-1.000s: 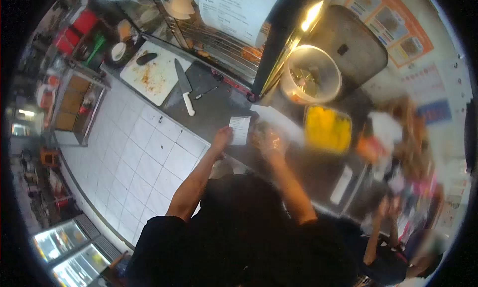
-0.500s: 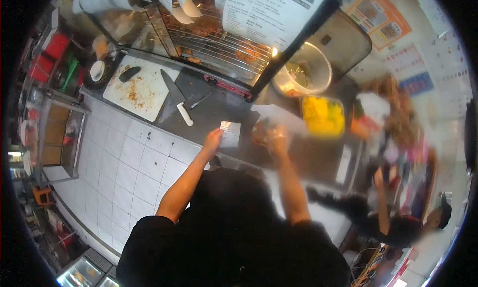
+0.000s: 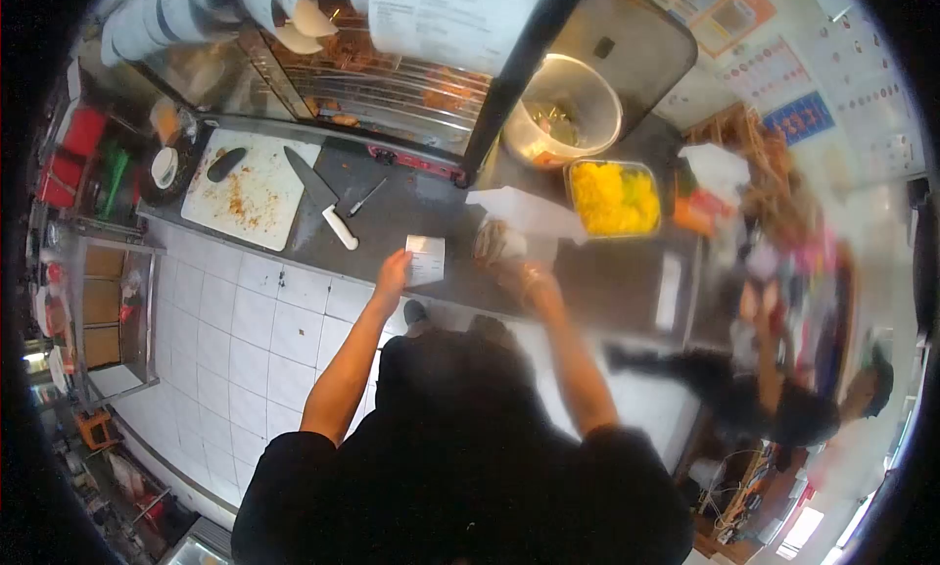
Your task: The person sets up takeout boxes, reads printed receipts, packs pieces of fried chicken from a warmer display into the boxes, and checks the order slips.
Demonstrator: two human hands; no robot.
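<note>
My left hand point(image 3: 394, 271) pinches the edge of a small printed paper slip point(image 3: 425, 259) over the dark counter. Blurred by motion, my right hand point(image 3: 527, 283) is just below a clear-wrapped packet point(image 3: 495, 242); whether its fingers touch the packet, and how they are bent, cannot be made out. Behind the packet lies a white sheet point(image 3: 529, 214). A clear container of yellow pieces point(image 3: 615, 199) is to the right of the sheet. To the left, a white-handled knife point(image 3: 321, 195) and a thin tool point(image 3: 368, 194) lie on the counter.
A stained white cutting board point(image 3: 251, 188) is at the left, and a glass food cabinet point(image 3: 392, 90) stands behind the counter point(image 3: 377, 222). Next to it is a round clear tub point(image 3: 563, 110). A co-worker point(image 3: 783, 399) in dark clothing is at the right.
The view has shifted, so the counter items appear further left. My right hand has drawn back toward my body, and the packet shows more. My left hand still holds the slip.
</note>
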